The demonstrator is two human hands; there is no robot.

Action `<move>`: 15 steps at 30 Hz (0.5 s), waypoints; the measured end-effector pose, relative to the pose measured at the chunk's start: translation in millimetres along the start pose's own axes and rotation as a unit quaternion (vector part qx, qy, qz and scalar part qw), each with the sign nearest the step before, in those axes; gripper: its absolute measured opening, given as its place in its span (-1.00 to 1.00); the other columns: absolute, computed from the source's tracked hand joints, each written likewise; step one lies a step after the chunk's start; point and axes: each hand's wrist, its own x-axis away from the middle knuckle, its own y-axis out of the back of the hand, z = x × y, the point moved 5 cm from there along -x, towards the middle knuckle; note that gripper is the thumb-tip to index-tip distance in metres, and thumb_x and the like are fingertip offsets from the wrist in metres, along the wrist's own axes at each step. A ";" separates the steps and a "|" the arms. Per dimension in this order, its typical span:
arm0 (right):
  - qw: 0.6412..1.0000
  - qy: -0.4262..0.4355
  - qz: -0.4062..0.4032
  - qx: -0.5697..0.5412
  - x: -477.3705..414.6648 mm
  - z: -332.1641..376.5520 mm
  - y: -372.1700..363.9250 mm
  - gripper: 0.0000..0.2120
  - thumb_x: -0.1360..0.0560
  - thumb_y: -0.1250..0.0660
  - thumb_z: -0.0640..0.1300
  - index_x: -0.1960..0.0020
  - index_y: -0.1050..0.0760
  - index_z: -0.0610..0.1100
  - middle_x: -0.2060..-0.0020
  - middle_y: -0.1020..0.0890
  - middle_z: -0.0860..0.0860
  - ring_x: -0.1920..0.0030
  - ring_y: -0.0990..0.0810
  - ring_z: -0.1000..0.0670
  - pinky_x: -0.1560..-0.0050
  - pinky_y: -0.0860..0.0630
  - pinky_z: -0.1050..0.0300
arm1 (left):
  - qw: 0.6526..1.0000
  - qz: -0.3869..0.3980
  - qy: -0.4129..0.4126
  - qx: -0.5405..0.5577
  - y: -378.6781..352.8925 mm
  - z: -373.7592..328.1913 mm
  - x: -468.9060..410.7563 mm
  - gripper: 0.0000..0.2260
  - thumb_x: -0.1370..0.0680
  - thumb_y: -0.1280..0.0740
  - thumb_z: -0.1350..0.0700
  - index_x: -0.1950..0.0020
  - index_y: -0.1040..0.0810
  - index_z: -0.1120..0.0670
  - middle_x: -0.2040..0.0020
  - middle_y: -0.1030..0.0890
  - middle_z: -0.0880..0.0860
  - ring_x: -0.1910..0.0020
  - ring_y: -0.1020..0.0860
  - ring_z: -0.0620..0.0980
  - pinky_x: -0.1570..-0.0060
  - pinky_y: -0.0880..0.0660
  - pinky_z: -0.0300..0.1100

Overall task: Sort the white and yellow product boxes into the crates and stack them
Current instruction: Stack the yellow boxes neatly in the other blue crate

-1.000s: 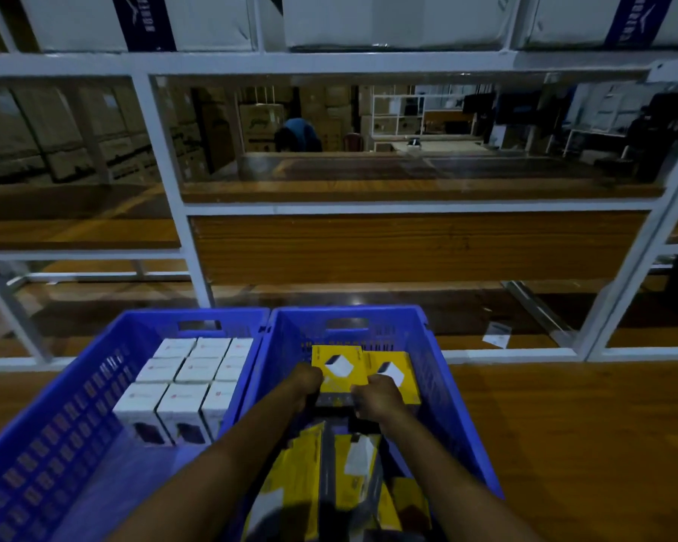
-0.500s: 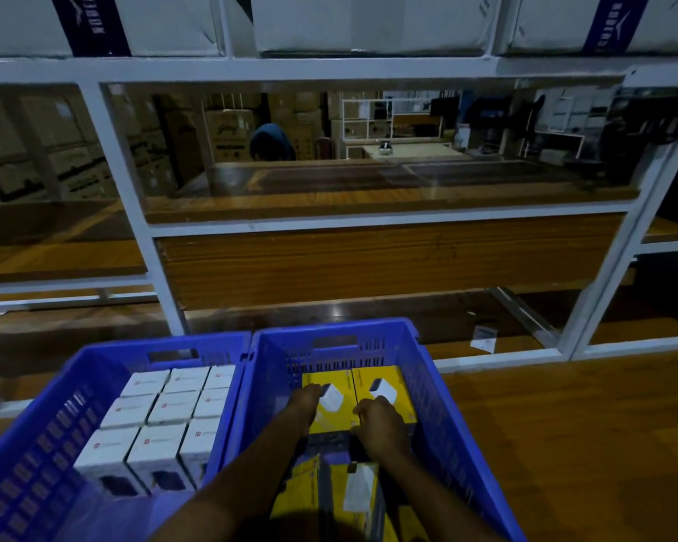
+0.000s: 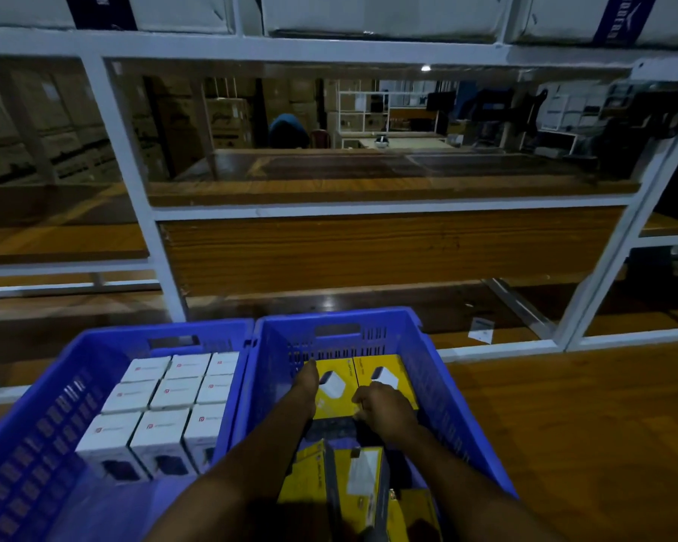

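Observation:
Two blue crates stand side by side. The left crate [image 3: 161, 338] holds several white boxes [image 3: 173, 393] in tidy rows. In the right crate [image 3: 439, 385], two yellow boxes lie flat side by side against the far wall. My left hand [image 3: 306, 389] stretches along the left edge of the left yellow box [image 3: 335, 400], fingers straight and pressed to it. My right hand [image 3: 384, 408] rests on the right yellow box [image 3: 392, 369], fingers curled at the seam between the two. Several more yellow boxes [image 3: 314, 479] lie jumbled at the crate's near end, between my forearms.
A white metal rack [image 3: 165, 267] with wooden shelf boards rises just behind the crates. The crates sit on a wooden surface [image 3: 564, 424] that extends to the right. A small paper label [image 3: 481, 330] lies behind the right crate. Far back, a person in blue [image 3: 288, 131] bends over.
Both hands carried the two yellow boxes forward and down to the far wall of the right crate. My left hand went from gripping the box to lying straight along its side.

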 end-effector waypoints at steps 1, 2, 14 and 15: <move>1.000 0.002 -0.002 -0.002 -1.1 -1.4 -1.3 -0.68 -0.53 -0.41 -0.04 -0.27 -0.56 -0.01 -0.18 -0.64 -0.01 -0.18 -0.60 -0.08 -0.06 -0.51 0.11 | 1.000 0.000 0.003 0.001 0.2 -1.1 2.0 -0.60 -0.70 -0.09 0.02 -0.46 -0.32 0.23 -0.54 -0.20 0.26 -0.42 -0.29 0.21 -0.30 -0.28 0.05; 1.000 0.004 -0.004 -0.004 -1.3 -1.5 -1.4 -0.68 -0.53 -0.40 -0.06 -0.28 -0.56 -0.03 -0.17 -0.65 -0.01 -0.18 -0.61 -0.07 -0.05 -0.49 0.13 | 1.000 0.000 0.005 -0.001 -0.6 -2.6 3.8 -0.54 -0.70 -0.08 0.00 -0.52 -0.25 0.23 -0.57 -0.13 0.25 -0.47 -0.24 0.22 -0.35 -0.25 0.06; 0.992 -0.014 0.096 -0.077 13.6 1.7 23.6 -0.78 -0.51 -0.41 -0.10 -0.12 -0.66 -0.14 -0.10 -0.68 -0.12 -0.10 -0.61 -0.12 0.06 -0.45 0.16 | 0.994 0.021 -0.084 -0.063 1.6 -28.2 31.5 -0.73 -0.66 -0.17 0.17 0.25 -0.33 0.11 0.21 -0.31 0.12 0.32 -0.30 -0.01 0.31 -0.45 -0.16; 0.991 -0.014 0.100 -0.090 16.6 3.7 25.7 -0.80 -0.52 -0.40 -0.07 -0.08 -0.67 -0.14 -0.09 -0.68 -0.11 -0.09 -0.62 -0.12 0.01 -0.48 0.13 | 0.990 0.039 -0.097 -0.097 1.9 -32.3 37.1 -0.72 -0.65 -0.17 0.16 0.27 -0.33 0.10 0.22 -0.32 0.13 0.32 -0.31 0.00 0.30 -0.42 -0.14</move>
